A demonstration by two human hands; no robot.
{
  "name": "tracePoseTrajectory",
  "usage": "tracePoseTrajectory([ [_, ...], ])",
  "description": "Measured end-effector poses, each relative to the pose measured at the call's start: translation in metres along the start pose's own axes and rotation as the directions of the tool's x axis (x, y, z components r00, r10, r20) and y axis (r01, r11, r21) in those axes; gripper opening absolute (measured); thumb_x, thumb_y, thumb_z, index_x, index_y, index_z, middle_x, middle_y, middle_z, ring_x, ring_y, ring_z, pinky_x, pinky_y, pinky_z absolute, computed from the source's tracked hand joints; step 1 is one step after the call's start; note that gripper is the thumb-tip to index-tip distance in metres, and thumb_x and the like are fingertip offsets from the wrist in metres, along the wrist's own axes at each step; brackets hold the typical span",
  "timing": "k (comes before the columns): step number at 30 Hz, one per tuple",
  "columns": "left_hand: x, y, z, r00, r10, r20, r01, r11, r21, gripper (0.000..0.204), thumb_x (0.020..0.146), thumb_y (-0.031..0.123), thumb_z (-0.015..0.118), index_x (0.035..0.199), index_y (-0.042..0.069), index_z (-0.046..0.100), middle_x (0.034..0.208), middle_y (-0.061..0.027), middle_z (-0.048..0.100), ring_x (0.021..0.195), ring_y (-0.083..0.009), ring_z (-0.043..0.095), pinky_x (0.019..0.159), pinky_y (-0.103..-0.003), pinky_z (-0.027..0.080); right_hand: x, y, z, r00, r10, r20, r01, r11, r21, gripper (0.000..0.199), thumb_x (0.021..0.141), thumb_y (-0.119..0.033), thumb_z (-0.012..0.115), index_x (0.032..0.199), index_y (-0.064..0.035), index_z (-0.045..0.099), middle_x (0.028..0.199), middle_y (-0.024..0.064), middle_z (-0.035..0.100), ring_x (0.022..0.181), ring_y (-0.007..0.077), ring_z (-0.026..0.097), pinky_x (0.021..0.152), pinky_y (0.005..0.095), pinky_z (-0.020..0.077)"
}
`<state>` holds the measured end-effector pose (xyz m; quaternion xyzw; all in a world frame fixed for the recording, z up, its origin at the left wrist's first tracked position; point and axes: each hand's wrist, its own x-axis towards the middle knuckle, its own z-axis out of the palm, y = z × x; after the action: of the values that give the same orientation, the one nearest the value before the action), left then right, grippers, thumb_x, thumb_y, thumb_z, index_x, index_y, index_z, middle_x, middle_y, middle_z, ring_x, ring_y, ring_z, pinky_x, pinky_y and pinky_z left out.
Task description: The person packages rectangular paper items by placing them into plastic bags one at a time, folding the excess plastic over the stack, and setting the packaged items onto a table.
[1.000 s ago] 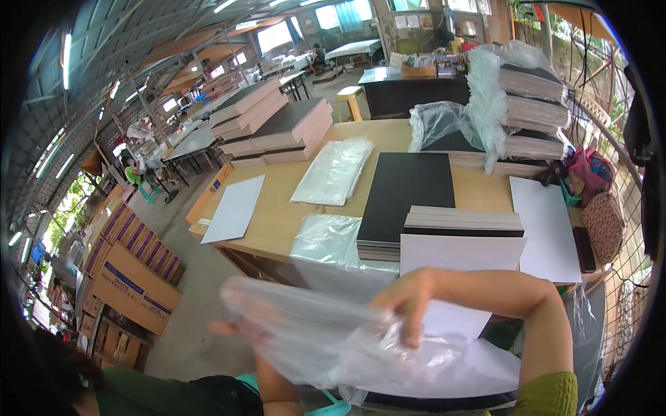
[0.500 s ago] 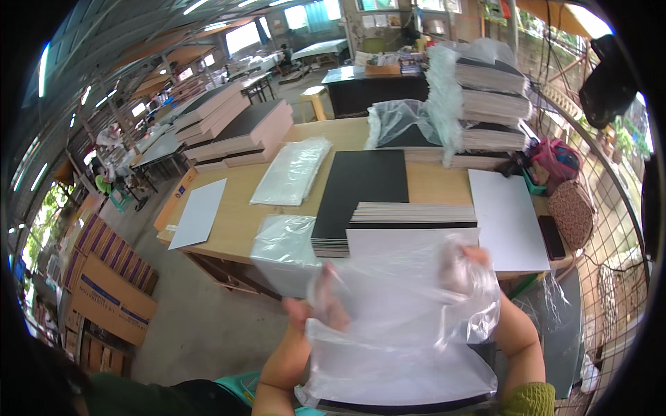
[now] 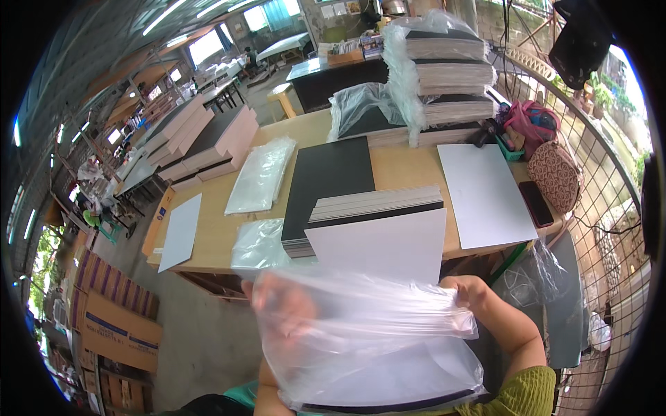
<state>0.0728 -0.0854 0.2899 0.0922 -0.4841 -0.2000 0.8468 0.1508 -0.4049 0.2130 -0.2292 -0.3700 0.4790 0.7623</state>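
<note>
A clear plastic bag (image 3: pixel 368 305) is stretched between my two hands, close to me. My right hand (image 3: pixel 468 298) pinches its right edge, where the film gathers into tight folds. My left hand (image 3: pixel 284 308), blurred and seen through the film, grips the other side; some fingers are veiled. In the lower part of the bag lies a white sheet (image 3: pixel 395 371) with a dark strip along its near edge. Just beyond, a white board (image 3: pixel 381 243) leans against a stack of pale boards (image 3: pixel 378 202). Left of that stack is a pile of black boards (image 3: pixel 329 184).
On the wooden table (image 3: pixel 409 163) lie a pack of clear bags (image 3: pixel 260 177), another plastic pack (image 3: pixel 258 243), white sheets (image 3: pixel 482 197) and a phone (image 3: pixel 535 203). Tall board stacks (image 3: pixel 454 76) stand at the back. Cardboard boxes (image 3: pixel 121 329) are at left, wire fencing (image 3: pixel 610 263) at right.
The left hand has moved left and the right hand slightly down, pulling the film taut sideways. The view has shifted, and the white board now shows more fully.
</note>
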Motion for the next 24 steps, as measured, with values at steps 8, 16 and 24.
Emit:
tracePoseTrajectory([
  [8, 0.010, 0.008, 0.012, 0.927, 0.146, -0.346, -0.066, 0.970, 0.234, 0.095, 0.084, 0.046, 0.064, 0.147, 0.011, 0.003, 0.059, 0.0074, 0.048, 0.049, -0.0051, 0.045, 0.056, -0.026, 0.039, -0.028, 0.025, 0.010, 0.956, -0.284, 0.070, 0.271, 0.950, 0.153, 0.051, 0.063, -0.025, 0.085, 0.102, 0.0037, 0.066, 0.107, 0.0184, 0.064, 0.105, 0.0311, 0.058, 0.090, 0.0444, 0.0413],
  [16, -0.021, 0.053, -0.003, 0.434, -0.331, -0.838, 0.887, 0.321, 0.333, 0.029, 0.081, 0.019, 0.067, 0.101, 0.001, 0.057, 0.066, 0.0028, 0.052, 0.053, -0.0036, 0.044, 0.052, -0.019, 0.037, -0.026, -0.019, 0.029, 0.868, -0.414, -0.274, 0.392, 0.910, -0.132, 0.033, 0.061, -0.009, 0.068, 0.089, 0.0087, 0.064, 0.081, 0.0195, 0.065, 0.068, 0.0302, 0.064, 0.063, 0.0417, 0.0528],
  [24, -0.016, 0.056, -0.004, 0.586, 0.125, -0.801, 0.780, 0.178, 0.599, 0.016, 0.077, 0.004, 0.067, 0.091, 0.001, 0.059, 0.066, 0.0006, 0.054, 0.057, -0.0084, 0.050, 0.052, -0.022, 0.039, 0.021, -0.046, 0.047, 0.524, -0.461, -0.716, 0.077, 0.863, -0.500, 0.016, 0.065, 0.001, 0.057, 0.058, -0.0057, 0.044, 0.051, 0.0008, 0.047, 0.042, 0.0058, 0.040, 0.040, 0.0202, 0.0287],
])
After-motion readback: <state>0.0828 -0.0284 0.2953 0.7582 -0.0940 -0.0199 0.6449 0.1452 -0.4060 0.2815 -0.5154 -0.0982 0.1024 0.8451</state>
